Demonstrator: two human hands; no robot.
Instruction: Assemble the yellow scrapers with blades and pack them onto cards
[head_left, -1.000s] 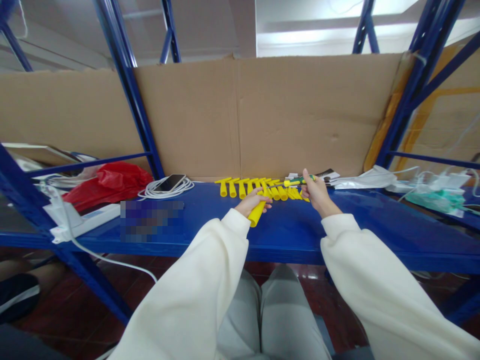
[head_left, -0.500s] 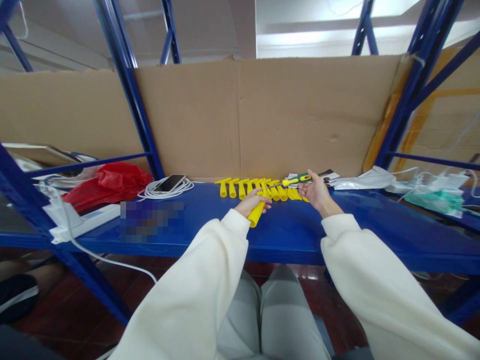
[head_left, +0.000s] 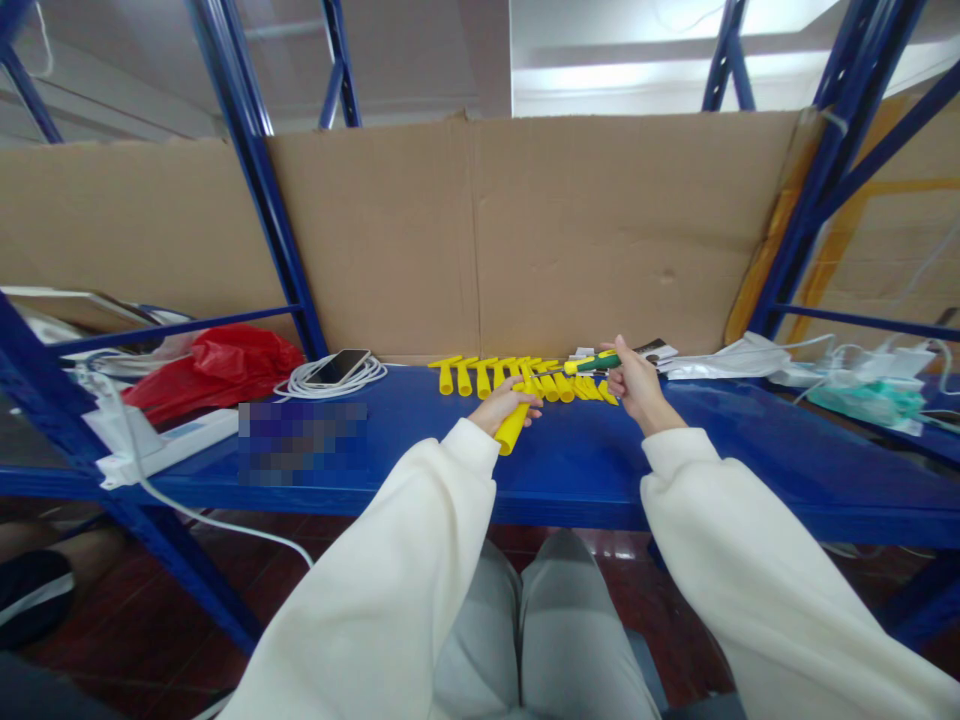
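Observation:
My left hand (head_left: 501, 405) is closed around a yellow tubular plastic part (head_left: 511, 432), its open end tilted down toward me. In my right hand (head_left: 636, 385) is a screwdriver (head_left: 591, 364) with a green and yellow handle, gripped near the handle's end. Its thin shaft points left to the upper end of the held part; whether the tip touches a screw is too small to tell. Behind my hands, several similar yellow parts (head_left: 484, 383) stand in a row on the blue shelf (head_left: 592, 465). Small flat yellow pieces (head_left: 606, 392) lie below the screwdriver handle.
A phone (head_left: 340, 367) rests on a coiled white cable (head_left: 296, 383) at the left, near a red bag (head_left: 225, 360) and a white power strip (head_left: 180, 440). A cardboard sheet (head_left: 600, 230) stands along the back. White plastic (head_left: 731, 358) lies at the right rear.
My right hand's fingers have shifted slightly on the screwdriver handle, and the hand has turned a little. The left hand and the yellow part stay in place.

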